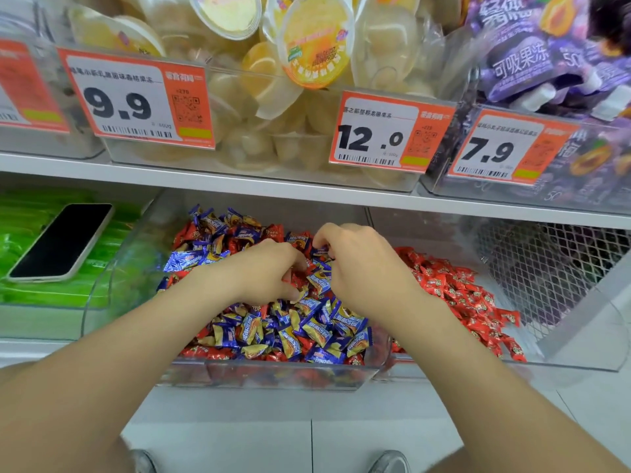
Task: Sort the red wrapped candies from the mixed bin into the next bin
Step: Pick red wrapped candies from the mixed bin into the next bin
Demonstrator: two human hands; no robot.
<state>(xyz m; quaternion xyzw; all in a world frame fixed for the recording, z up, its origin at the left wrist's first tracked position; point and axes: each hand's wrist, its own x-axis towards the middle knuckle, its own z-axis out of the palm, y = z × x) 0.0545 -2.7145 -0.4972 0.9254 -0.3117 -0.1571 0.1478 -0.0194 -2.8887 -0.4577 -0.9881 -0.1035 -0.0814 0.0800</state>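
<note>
Bin of mixed candies

Fingertips of the left hand and right hand were buried among candies at centre, any grip unclear. Shoes were cut off at the bottom edge, a price tag at upper left.

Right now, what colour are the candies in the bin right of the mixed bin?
The candies there are red-wrapped; the head view shows it best.
</note>
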